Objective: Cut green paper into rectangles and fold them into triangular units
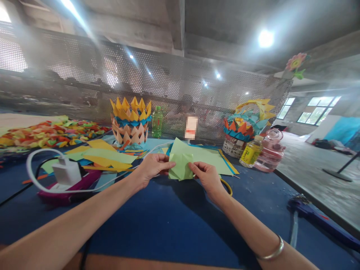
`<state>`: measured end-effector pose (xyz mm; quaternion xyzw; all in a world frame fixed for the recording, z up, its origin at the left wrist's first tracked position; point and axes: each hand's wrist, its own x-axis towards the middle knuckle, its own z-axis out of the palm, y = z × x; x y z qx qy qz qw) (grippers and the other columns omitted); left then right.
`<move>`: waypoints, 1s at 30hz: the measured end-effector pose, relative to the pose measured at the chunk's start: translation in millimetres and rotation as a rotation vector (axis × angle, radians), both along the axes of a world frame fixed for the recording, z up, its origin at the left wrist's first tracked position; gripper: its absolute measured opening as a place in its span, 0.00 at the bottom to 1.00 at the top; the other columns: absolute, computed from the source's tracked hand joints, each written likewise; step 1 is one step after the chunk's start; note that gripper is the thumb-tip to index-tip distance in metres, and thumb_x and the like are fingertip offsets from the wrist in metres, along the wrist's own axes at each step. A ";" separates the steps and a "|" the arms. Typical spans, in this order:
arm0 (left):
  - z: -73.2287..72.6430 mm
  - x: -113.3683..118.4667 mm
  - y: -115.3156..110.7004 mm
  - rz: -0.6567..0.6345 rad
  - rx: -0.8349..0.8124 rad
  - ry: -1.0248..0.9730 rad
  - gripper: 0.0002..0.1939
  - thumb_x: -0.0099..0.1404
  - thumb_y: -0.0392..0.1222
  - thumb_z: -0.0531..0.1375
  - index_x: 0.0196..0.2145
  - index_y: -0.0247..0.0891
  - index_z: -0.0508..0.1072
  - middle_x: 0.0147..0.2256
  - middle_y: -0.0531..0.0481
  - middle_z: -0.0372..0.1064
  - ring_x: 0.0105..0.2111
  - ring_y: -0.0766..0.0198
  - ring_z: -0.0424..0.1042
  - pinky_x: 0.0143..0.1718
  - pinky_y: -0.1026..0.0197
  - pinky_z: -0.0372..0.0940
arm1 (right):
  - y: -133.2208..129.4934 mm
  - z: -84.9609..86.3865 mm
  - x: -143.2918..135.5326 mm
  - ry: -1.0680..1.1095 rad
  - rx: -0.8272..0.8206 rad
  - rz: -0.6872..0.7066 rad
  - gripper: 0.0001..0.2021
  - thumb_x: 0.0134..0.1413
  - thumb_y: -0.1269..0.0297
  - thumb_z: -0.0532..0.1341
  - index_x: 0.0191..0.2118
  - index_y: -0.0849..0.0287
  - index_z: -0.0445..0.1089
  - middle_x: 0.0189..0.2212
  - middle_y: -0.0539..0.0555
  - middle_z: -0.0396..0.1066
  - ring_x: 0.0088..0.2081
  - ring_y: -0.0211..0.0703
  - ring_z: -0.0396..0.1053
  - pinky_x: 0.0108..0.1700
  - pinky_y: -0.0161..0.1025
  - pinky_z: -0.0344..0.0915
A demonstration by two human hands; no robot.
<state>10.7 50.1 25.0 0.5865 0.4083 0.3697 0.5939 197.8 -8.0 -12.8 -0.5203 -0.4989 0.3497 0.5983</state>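
A light green sheet of paper (180,167) with fold creases is held up over the blue table between both hands. My left hand (156,167) pinches its left edge, thumb in front and fingers behind. At the opposite edge, my right hand (206,175) grips the paper the same way. Just behind it lies a stack of light green paper sheets (210,157), with yellow and blue sheets under it. Part of a yellow ring-shaped handle (227,186) shows beside my right hand; the rest is hidden.
Left stand a folded-paper basket (131,123), a green bottle (157,122), paper strips (101,155), a paper-piece heap (53,133) and a purple power strip (67,185) with a charger and cable. Right are another paper basket (239,129), a yellow-labelled bottle (251,152), a pink jug (270,153) and a glue gun (323,217).
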 end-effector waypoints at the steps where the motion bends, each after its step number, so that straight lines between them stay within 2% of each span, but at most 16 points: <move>1: 0.0 -0.2 0.1 0.000 -0.004 -0.003 0.21 0.32 0.43 0.77 0.24 0.33 0.77 0.23 0.53 0.74 0.23 0.69 0.68 0.28 0.66 0.65 | -0.1 0.1 0.0 -0.001 -0.003 -0.001 0.22 0.38 0.43 0.69 0.26 0.61 0.76 0.18 0.47 0.66 0.22 0.35 0.55 0.26 0.35 0.52; 11: 0.4 -1.0 -0.1 -0.001 -0.046 -0.002 0.23 0.32 0.43 0.77 0.26 0.33 0.77 0.26 0.52 0.77 0.24 0.68 0.71 0.30 0.66 0.67 | -0.7 1.5 -0.1 -0.006 -0.008 -0.003 0.22 0.38 0.43 0.69 0.25 0.61 0.76 0.19 0.48 0.65 0.24 0.36 0.55 0.27 0.35 0.54; 16: 1.7 -0.2 -1.0 0.016 -0.047 0.009 0.21 0.33 0.43 0.77 0.25 0.33 0.77 0.22 0.54 0.74 0.22 0.70 0.70 0.28 0.66 0.67 | -0.8 0.4 0.1 -0.010 -0.011 -0.008 0.23 0.38 0.43 0.69 0.26 0.62 0.77 0.19 0.48 0.64 0.24 0.36 0.54 0.27 0.35 0.53; 22: 2.3 0.3 -1.4 0.027 -0.026 0.018 0.19 0.34 0.41 0.77 0.18 0.34 0.72 0.15 0.58 0.68 0.17 0.73 0.65 0.24 0.68 0.65 | 0.3 -1.4 1.0 -0.013 -0.017 -0.014 0.23 0.39 0.43 0.68 0.27 0.62 0.77 0.20 0.48 0.65 0.24 0.36 0.55 0.27 0.35 0.54; 30: 4.6 1.0 -3.4 0.017 -0.026 0.016 0.18 0.35 0.38 0.77 0.19 0.34 0.72 0.16 0.56 0.70 0.18 0.71 0.67 0.24 0.67 0.64 | 1.2 -2.6 2.4 -0.039 -0.015 -0.010 0.22 0.41 0.43 0.68 0.26 0.62 0.75 0.19 0.47 0.65 0.22 0.34 0.56 0.26 0.35 0.55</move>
